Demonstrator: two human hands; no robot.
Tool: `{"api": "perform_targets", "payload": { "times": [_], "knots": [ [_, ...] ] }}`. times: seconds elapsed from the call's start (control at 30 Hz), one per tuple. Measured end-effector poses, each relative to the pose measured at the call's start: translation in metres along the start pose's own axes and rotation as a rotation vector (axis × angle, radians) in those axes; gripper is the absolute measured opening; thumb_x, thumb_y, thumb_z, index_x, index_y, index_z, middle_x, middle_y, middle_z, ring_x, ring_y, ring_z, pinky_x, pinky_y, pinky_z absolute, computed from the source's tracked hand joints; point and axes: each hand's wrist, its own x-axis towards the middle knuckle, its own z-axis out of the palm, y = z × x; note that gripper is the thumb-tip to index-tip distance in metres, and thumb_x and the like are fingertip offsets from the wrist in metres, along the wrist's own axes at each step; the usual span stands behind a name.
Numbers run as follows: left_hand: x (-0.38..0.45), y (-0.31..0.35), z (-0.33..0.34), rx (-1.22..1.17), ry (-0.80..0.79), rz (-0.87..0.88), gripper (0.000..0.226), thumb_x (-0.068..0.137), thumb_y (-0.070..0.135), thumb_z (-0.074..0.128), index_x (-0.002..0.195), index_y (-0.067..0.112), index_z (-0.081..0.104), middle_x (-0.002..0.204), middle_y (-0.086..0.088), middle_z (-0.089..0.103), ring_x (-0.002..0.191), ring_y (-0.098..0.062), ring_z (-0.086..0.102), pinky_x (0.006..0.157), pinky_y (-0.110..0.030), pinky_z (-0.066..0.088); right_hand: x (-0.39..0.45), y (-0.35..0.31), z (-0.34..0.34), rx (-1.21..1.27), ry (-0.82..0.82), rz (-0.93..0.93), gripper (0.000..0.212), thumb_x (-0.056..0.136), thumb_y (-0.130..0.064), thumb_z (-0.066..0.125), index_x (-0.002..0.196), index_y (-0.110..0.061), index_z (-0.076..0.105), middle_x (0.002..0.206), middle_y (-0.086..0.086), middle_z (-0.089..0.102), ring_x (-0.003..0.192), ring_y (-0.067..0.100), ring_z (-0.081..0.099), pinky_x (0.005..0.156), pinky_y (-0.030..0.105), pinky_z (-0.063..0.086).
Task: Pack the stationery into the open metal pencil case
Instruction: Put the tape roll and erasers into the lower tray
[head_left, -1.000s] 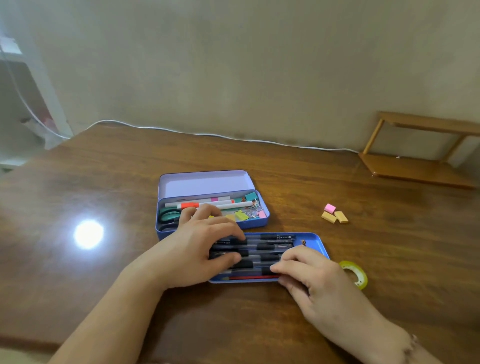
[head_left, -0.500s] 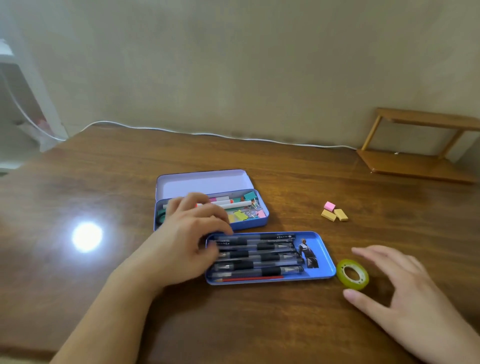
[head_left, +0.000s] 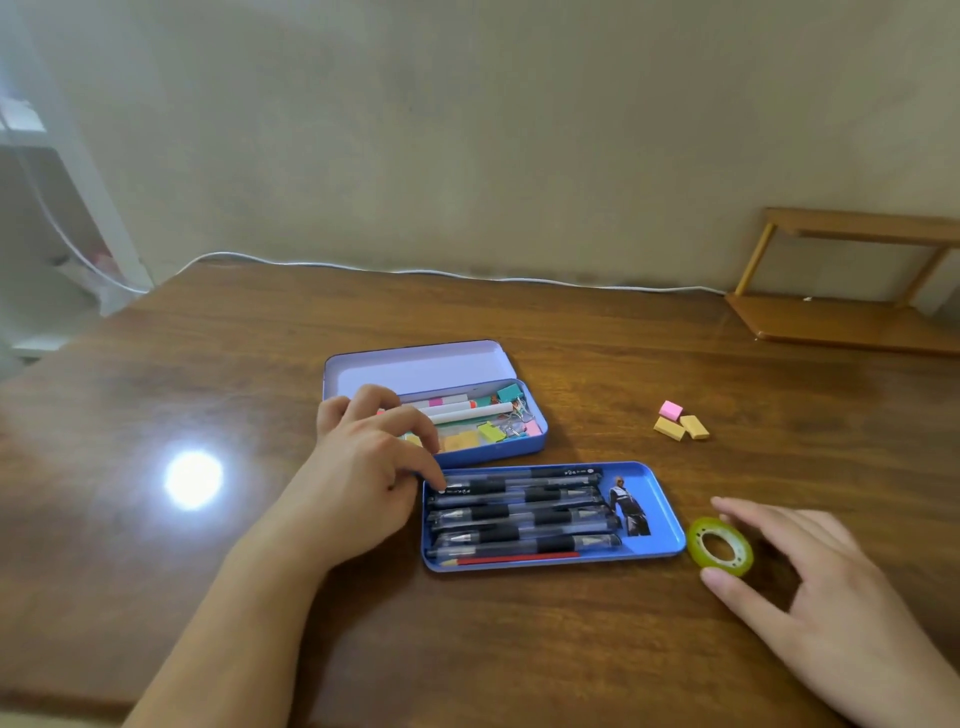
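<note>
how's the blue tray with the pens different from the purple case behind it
The blue tray is shallow and lidless; the purple case is deeper, with its lid raised behind it. The tray holds black pens in rows and one red pencil; the case holds binder clips, sticky notes and markers. Both lie on the wooden table.

The purple case (head_left: 537, 447) lies open in the middle of the table, its lid (head_left: 415, 366) tipped back on the far side. Inside are markers (head_left: 470, 410), coloured clips (head_left: 511, 415) and sticky notes (head_left: 460, 440). Just near of it lies a flat blue tray (head_left: 667, 512) holding black pens (head_left: 519, 512) in rows and a red pencil (head_left: 519, 558). A green tape roll (head_left: 721, 546) lies right of the tray. Three small erasers (head_left: 680, 422), one pink and two orange, lie together further right.
</note>
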Motion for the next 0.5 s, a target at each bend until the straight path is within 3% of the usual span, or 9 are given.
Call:
{"api": "perform_targets", "payload": {
  "times": [0.07, 0.17, 0.3, 0.4, 0.5],
  "knots": [
    [0.000, 0.003, -0.001, 0.007, -0.007, 0.008, 0.037, 0.068, 0.010, 0.052, 0.081, 0.037, 0.074, 0.098, 0.022, 0.062, 0.103, -0.018, 0.045, 0.087, -0.032, 0.021, 0.001, -0.002, -0.003, 0.014, 0.028, -0.020, 0.060, 0.063, -0.059, 0.060, 0.121, -0.046, 0.053, 0.108, -0.021, 0.056, 0.108, 0.003, 0.046, 0.087, 0.026, 0.039],
    [0.001, 0.017, -0.005, -0.014, -0.067, 0.054, 0.028, 0.080, 0.038, 0.056, 0.105, 0.039, 0.068, 0.110, 0.025, 0.061, 0.112, -0.012, 0.043, 0.094, -0.034, 0.025, 0.009, -0.006, -0.009, 0.076, 0.089, -0.061, 0.050, 0.070, -0.048, 0.072, 0.117, -0.049, 0.054, 0.107, -0.023, 0.055, 0.104, 0.003, 0.051, 0.081, 0.023, 0.040],
    [0.004, 0.037, 0.002, 0.017, -0.265, 0.176, 0.057, 0.079, 0.069, 0.056, 0.129, 0.041, 0.053, 0.129, 0.027, 0.055, 0.128, -0.007, 0.035, 0.107, -0.042, 0.023, 0.032, -0.015, -0.001, 0.023, 0.017, -0.208, 0.046, 0.078, -0.043, 0.072, 0.121, -0.046, 0.056, 0.114, -0.024, 0.055, 0.105, -0.010, 0.049, 0.087, 0.006, 0.033],
    [0.003, 0.040, 0.006, 0.041, -0.298, 0.198, 0.068, 0.079, 0.077, 0.050, 0.135, 0.040, 0.051, 0.140, 0.027, 0.048, 0.137, -0.010, 0.031, 0.110, -0.048, 0.020, 0.046, -0.017, 0.011, 0.010, -0.017, -0.261, 0.044, 0.083, -0.042, 0.069, 0.125, -0.040, 0.057, 0.121, -0.025, 0.054, 0.116, -0.009, 0.043, 0.099, 0.014, 0.035],
    [0.003, 0.041, 0.006, 0.056, -0.314, 0.231, 0.070, 0.081, 0.079, 0.045, 0.138, 0.039, 0.050, 0.145, 0.028, 0.044, 0.144, -0.010, 0.025, 0.112, -0.052, 0.018, 0.049, -0.014, 0.016, -0.004, -0.011, -0.281, 0.039, 0.083, -0.041, 0.068, 0.121, -0.038, 0.060, 0.123, -0.028, 0.052, 0.119, -0.010, 0.039, 0.097, 0.008, 0.027]
  ]
}}
